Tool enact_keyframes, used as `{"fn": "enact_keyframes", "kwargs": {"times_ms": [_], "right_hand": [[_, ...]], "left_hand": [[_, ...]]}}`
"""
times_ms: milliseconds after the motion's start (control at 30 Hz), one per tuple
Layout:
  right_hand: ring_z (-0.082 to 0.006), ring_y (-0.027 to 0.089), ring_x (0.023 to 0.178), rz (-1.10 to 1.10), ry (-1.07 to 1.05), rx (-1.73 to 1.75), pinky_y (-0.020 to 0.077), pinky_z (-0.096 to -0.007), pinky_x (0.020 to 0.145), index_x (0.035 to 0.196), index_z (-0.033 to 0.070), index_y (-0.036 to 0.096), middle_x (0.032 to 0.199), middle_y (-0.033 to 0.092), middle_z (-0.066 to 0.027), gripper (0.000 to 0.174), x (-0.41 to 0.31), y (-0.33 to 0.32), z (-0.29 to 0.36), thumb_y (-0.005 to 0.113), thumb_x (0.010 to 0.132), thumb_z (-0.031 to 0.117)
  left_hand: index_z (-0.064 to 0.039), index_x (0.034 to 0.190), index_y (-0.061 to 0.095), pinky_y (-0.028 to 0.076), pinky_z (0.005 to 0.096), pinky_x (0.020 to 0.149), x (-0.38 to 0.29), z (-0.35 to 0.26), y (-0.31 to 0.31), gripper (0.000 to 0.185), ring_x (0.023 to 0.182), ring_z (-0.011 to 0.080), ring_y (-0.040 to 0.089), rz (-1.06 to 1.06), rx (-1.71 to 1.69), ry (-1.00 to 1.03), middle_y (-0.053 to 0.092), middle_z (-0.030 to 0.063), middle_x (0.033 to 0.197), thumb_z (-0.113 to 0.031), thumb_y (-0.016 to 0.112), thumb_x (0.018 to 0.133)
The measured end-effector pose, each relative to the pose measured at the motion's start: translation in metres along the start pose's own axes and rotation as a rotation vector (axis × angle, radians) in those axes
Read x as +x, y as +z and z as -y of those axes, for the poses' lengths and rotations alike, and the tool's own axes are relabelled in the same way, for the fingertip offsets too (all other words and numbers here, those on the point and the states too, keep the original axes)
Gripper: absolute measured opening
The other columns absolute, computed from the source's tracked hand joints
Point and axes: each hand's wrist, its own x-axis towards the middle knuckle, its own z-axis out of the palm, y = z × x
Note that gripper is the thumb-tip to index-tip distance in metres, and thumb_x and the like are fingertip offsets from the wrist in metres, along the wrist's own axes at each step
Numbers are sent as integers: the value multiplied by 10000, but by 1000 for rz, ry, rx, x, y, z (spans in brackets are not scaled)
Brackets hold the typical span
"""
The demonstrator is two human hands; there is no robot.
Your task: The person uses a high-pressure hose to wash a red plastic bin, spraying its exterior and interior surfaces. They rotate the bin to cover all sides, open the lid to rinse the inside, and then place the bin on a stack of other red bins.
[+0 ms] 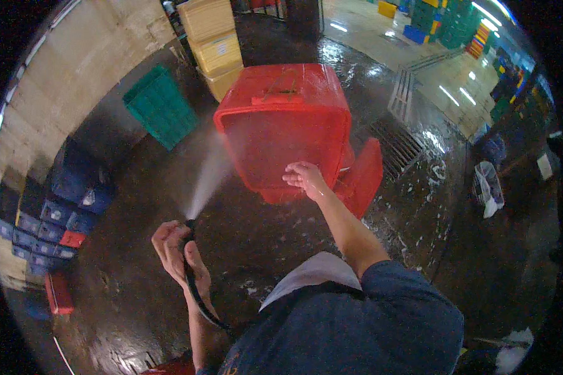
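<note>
My left hand [180, 253] grips the nozzle end of a black hose [198, 293], and a white spray of water [209, 180] shoots from it towards the left rim of a large red plastic tub [281, 108]. The tub lies tipped, its opening facing me, with a rope handle on its upper side. Over the lower right of the opening is my right hand [305, 180], fingers spread and holding nothing; whether it touches the tub I cannot tell. Another red plastic piece [366, 176] leans at the tub's right side.
A green plastic crate [162, 108] stands left of the tub, and stacked yellowish boxes [216, 44] stand behind it. Blue crates [56, 220] line the left wall. A metal floor grate [394, 145] lies to the right on the wet floor, with a plastic bag [488, 187] farther right.
</note>
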Motion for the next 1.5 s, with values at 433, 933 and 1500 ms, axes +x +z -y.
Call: {"fn": "enact_keyframes", "kwargs": {"times_ms": [433, 933, 1500], "right_hand": [[-252, 697, 840, 151, 95, 35, 577, -400, 763, 1062, 24, 646, 942, 687, -124, 256, -7, 22, -10, 627, 925, 239], [-357, 657, 981, -104, -1203, -1439, 530, -468, 826, 1017, 92, 685, 1025, 689, -151, 310, 58, 36, 205, 714, 820, 329], [-384, 479, 1303, 265, -929, -1770, 366, -490, 1103, 1509, 39, 259, 1429, 482, -218, 1001, 91, 52, 186, 809, 728, 340]], "left_hand": [[26, 1021, 663, 402, 270, 562, -60, -6, 24, 499, 688, 142, 552, 250, -404, -353, 572, 78, 792, -434, 471, 995], [50, 1097, 610, 495, 323, 680, -36, -13, 73, 423, 737, 192, 600, 200, -486, -860, 630, 127, 896, -329, 461, 984], [26, 1070, 640, 441, 271, 606, -24, 30, 63, 375, 660, 139, 567, -51, -641, -778, 614, 80, 769, -285, 444, 994]]}}
